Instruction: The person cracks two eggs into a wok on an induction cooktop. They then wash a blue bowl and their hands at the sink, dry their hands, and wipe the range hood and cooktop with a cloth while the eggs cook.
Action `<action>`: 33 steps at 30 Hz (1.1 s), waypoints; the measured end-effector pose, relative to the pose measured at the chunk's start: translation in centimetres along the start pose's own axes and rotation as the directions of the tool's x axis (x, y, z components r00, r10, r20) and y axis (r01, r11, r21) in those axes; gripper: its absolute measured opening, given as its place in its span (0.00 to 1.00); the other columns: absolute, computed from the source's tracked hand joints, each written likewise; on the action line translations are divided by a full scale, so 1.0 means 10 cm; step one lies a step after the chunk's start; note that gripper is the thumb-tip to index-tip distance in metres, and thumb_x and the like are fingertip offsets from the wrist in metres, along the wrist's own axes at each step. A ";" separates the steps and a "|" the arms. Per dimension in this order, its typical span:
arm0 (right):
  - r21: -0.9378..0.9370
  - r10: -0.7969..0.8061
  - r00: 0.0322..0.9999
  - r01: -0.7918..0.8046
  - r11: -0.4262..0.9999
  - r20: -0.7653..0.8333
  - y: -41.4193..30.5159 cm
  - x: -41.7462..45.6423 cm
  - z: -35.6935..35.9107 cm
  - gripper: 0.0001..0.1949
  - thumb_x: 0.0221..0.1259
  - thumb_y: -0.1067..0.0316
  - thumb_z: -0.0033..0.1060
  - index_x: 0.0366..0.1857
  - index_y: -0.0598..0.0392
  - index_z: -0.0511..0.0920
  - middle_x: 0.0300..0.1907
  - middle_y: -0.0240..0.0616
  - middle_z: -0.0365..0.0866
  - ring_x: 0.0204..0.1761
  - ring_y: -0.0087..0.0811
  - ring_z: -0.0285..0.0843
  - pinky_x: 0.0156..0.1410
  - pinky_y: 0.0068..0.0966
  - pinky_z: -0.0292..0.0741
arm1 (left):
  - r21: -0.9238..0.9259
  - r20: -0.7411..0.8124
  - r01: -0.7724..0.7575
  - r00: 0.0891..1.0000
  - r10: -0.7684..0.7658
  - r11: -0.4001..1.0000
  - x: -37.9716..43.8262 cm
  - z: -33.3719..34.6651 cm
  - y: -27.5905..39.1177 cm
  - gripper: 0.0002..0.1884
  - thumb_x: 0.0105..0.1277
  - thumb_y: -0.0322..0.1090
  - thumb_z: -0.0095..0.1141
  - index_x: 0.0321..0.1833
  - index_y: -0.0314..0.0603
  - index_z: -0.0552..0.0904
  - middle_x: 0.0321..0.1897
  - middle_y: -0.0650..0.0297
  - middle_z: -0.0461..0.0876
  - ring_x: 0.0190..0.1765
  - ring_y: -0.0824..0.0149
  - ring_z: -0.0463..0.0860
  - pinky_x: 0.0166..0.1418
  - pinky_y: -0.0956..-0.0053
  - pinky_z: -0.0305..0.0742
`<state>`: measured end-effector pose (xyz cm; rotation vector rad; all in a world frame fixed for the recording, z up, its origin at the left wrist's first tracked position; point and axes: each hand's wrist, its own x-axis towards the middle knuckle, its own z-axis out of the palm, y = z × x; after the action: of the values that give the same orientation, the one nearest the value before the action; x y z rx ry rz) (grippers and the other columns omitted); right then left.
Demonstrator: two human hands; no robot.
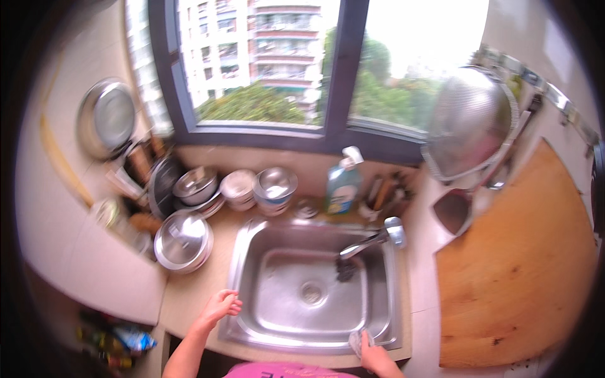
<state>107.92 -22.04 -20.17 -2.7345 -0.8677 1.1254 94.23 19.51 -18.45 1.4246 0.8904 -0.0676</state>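
Observation:
My right hand (374, 356) presses a pale, greyish scrubbing pad or cloth (354, 342) on the front right rim of the stainless steel sink (276, 304). Over the sink's left rim hovers my left hand (220, 307), its fingers loosely curled with nothing in them. The basin holds no water that I can make out, and its round drain (313, 293) shows in the middle. A chrome faucet (366, 244) reaches in from the right. Below its spout is a dark patch (346, 270), too blurred to tell whether it is an object or a reflection.
Steel bowls (183, 241) and stacked bowls (275, 186) stand left and behind the sink. A spray bottle (342, 189) is near the window. At right are a wooden cutting board (515, 274), a hanging colander (472, 118) and a ladle (453, 211).

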 end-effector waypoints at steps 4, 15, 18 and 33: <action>0.025 -0.189 0.969 0.188 0.982 0.161 -0.32 0.14 0.06 0.38 0.54 0.67 0.47 0.67 0.64 0.39 0.33 0.67 0.77 0.35 0.61 0.77 0.43 0.46 0.73 | -0.160 -0.163 0.017 0.986 -0.044 0.987 -0.55 -0.14 -0.58 0.16 0.70 0.35 0.41 0.54 0.31 0.71 0.38 0.52 0.80 0.36 0.64 0.82 0.38 0.75 0.79; 0.077 -0.658 0.727 0.658 0.749 0.198 -2.18 0.59 0.48 0.34 0.59 0.64 0.44 0.66 0.65 0.42 0.27 0.62 0.78 0.30 0.60 0.77 0.37 0.48 0.73 | -0.453 -0.295 0.046 0.934 -0.199 0.891 -1.57 0.06 -1.39 0.14 0.69 0.35 0.43 0.48 0.32 0.75 0.36 0.54 0.81 0.35 0.66 0.82 0.37 0.76 0.79; 0.033 -0.717 0.682 0.721 0.692 0.145 -2.69 0.81 0.78 0.34 0.58 0.64 0.45 0.65 0.63 0.43 0.25 0.60 0.78 0.28 0.59 0.78 0.34 0.48 0.74 | -0.498 -0.290 0.020 0.938 -0.189 0.867 -1.69 -0.02 -1.51 0.13 0.70 0.35 0.43 0.48 0.32 0.75 0.36 0.54 0.81 0.35 0.66 0.82 0.36 0.76 0.79; -0.037 -0.511 0.748 0.549 0.835 -0.424 -3.95 1.77 0.32 0.18 0.52 0.56 0.59 0.49 0.45 0.75 0.33 0.43 0.82 0.36 0.40 0.81 0.40 0.35 0.76 | -0.508 -0.347 -0.050 0.926 -0.151 0.860 -2.02 -1.16 -2.16 0.11 0.70 0.33 0.42 0.46 0.33 0.75 0.34 0.55 0.81 0.32 0.68 0.81 0.33 0.78 0.78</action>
<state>97.10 19.88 -23.40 -2.2672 -1.3515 0.4282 63.08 16.01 -23.44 0.9202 1.1604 0.3938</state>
